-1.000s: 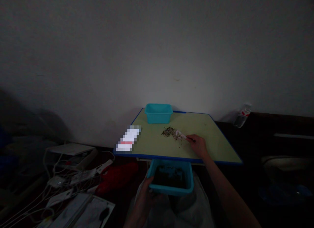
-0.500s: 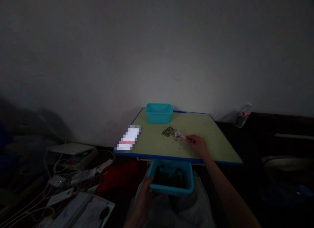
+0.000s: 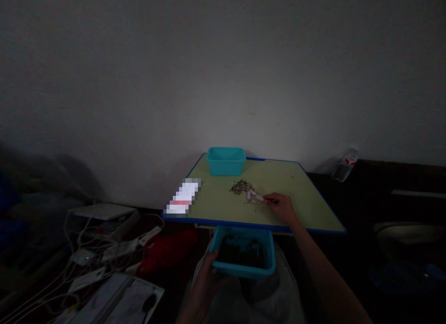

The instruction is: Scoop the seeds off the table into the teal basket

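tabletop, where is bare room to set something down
Mostly bare tabletop shows right of the rear blue bin, and between the right hand and the table's right edge. Crowded: the middle, with dark bits and the pale tool; the left, with a pixelated object.

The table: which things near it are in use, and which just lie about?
In use:
- right hand holding a pale tool
- small dark bits
- left hand on near blue tub
- far tub, perhaps

Just lying about, seemingly:
- bottle
- red thing
- white box
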Motion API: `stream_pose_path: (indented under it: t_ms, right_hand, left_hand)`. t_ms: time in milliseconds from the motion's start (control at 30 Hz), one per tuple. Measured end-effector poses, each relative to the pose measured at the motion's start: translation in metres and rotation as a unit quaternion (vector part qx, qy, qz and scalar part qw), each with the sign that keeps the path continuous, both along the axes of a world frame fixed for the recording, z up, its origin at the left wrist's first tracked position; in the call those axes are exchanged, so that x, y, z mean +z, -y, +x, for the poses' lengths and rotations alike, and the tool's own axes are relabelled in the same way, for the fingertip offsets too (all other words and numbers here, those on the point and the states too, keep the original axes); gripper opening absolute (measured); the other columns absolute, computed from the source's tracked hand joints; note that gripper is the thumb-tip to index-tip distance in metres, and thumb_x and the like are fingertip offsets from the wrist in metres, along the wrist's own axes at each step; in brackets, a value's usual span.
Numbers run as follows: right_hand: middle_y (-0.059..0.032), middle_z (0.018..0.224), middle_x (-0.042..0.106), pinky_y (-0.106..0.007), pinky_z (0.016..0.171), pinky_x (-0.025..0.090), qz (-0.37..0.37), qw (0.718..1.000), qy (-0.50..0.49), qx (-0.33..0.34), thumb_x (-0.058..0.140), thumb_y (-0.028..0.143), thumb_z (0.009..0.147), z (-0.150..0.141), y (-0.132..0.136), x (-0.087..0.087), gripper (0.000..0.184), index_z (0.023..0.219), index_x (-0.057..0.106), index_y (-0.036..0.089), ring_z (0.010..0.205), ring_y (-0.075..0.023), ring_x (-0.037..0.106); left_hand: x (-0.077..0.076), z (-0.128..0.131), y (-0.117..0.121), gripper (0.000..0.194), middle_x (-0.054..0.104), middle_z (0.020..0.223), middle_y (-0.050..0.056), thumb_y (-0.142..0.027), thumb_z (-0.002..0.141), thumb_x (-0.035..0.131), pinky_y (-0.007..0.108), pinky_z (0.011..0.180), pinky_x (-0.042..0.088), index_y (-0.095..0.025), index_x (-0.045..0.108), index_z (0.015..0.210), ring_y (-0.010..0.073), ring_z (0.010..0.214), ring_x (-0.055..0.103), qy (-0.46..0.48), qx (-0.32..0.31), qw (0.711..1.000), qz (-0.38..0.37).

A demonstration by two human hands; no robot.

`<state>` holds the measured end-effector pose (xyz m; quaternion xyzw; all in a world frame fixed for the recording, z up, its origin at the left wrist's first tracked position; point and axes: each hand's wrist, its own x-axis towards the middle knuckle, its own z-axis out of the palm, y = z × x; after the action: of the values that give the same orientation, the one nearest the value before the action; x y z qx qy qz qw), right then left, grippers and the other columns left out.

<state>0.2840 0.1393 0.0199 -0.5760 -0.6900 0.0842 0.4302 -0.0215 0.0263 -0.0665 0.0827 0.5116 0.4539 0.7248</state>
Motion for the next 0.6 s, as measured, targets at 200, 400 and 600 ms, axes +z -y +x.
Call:
stream_pose_path:
  t_ms: [200, 400, 600]
  right_hand:
    - [-0.0045, 0.089, 0.081, -0.033, 0.074, 0.059, 0.003, 0.999, 0.041, -0.005, 0.066, 0.022, 0.083, 0.000, 0.000, 0.000, 0.018, 0.090, 0.083, 0.026, 0.079, -0.0220, 0.076]
    - [-0.0045, 0.095, 0.081, -0.034, 0.080, 0.059, 0.008, 0.999, 0.050, -0.015, 0.062, 0.022, 0.086, 0.002, -0.008, -0.004, 0.023, 0.096, 0.082, 0.027, 0.084, -0.0226, 0.076]
    - [-0.0040, 0.097, 0.081, -0.035, 0.082, 0.058, 0.007, 0.998, 0.052, -0.026, 0.062, 0.022, 0.087, -0.002, -0.025, -0.007, 0.023, 0.098, 0.082, 0.028, 0.087, -0.0228, 0.075]
  left_hand:
    - [0.004, 0.001, 0.002, 0.062, 0.065, 0.132, 0.019, -0.042, 0.080, 0.070, 0.052, 0.080, 0.060, -0.021, 0.056, 0.136, 0.0312, 0.091, 0.071, -0.024, -0.007, 1.000, 0.018]
    - [0.007, 0.000, 0.002, 0.059, 0.069, 0.129, 0.015, -0.042, 0.081, 0.070, 0.052, 0.084, 0.059, -0.025, 0.057, 0.137, 0.0316, 0.100, 0.070, -0.022, -0.020, 0.999, 0.023]
    - [0.004, 0.003, -0.001, 0.061, 0.070, 0.126, 0.017, -0.043, 0.079, 0.071, 0.047, 0.076, 0.060, -0.022, 0.059, 0.135, 0.0332, 0.096, 0.071, -0.022, -0.024, 0.999, 0.024]
